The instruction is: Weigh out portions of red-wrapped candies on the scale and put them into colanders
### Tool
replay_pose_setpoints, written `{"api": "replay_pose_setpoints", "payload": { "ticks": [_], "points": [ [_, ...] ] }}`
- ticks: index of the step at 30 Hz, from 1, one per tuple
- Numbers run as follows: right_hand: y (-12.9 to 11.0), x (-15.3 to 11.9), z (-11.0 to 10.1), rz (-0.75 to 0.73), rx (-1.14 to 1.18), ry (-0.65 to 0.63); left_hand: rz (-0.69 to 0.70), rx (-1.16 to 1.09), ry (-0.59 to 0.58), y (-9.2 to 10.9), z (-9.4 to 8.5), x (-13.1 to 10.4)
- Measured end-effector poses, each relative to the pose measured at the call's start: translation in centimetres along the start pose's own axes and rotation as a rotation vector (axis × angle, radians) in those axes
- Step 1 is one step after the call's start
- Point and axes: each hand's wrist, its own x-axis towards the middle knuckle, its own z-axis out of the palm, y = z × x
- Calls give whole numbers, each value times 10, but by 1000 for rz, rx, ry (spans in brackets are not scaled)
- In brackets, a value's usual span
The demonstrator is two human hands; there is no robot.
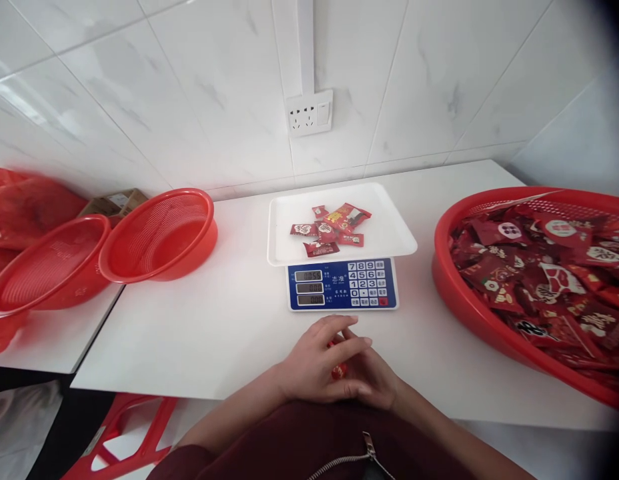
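Observation:
My left hand (317,360) and my right hand (372,370) meet at the table's front edge, just below the scale. Between them a small red packet (339,370) shows in part; my left hand lies over it with its fingers apart, and my right hand is cupped beneath, its fingers mostly hidden. The blue keypad panel of the scale (343,285) faces me. On its white tray (284,233) lie several red packets (347,217). The large red basket (442,253) at the right is full of red packets (549,287).
An empty red basket (159,233) sits on the white table (199,340) at the left. Another red basket (54,267), a red plastic bag (29,207) and a cardboard box (117,202) are farther left. A red stool (134,427) stands below. Behind is a tiled wall with a socket (309,113).

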Motion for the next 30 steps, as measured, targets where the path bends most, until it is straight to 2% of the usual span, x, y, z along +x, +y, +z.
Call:
{"api": "replay_pose_setpoints", "payload": {
  "ticks": [2, 5, 8, 10, 11, 13, 15, 17, 18, 20, 21, 22, 25, 30],
  "points": [
    [5, 4, -5, -16, -65, -23, 44, -26, -8, 0, 2, 1],
    [8, 4, -9, 28, 28, 44, 87, -35, 7, -1, 5, 2],
    [7, 0, -8, 101, 130, 121, 134, 77, 75, -11, -6, 1],
    [6, -4, -6, 129, 133, 154, 88, 253, 184, -27, -26, -2],
    [5, -6, -5, 134, 122, 164, 5, 364, 258, -39, -41, -3],
    [3, -8, -2, 125, 80, 165, -259, 577, 467, -66, -78, -7],
    [2, -9, 0, 111, 39, 151, -504, 750, 570, -94, -118, -12],
    [2, -9, 2, 101, 8, 147, -798, 883, 548, -116, -152, -20],
    [3, -9, 2, 96, -6, 150, -944, 916, 482, -124, -166, -24],
    [4, -8, 3, 85, -29, 162, -1143, 934, 311, -133, -182, -30],
    [4, -8, 3, 78, -39, 169, -1187, 930, 243, -135, -185, -33],
    [4, -8, 3, 73, -47, 175, -1202, 926, 198, -134, -186, -34],
    [4, -7, 4, 69, -60, 182, -1161, 916, 159, -126, -176, -33],
    [5, -6, 6, 74, -85, 181, -1044, 829, 37, -97, -152, -21]
  ]
}}
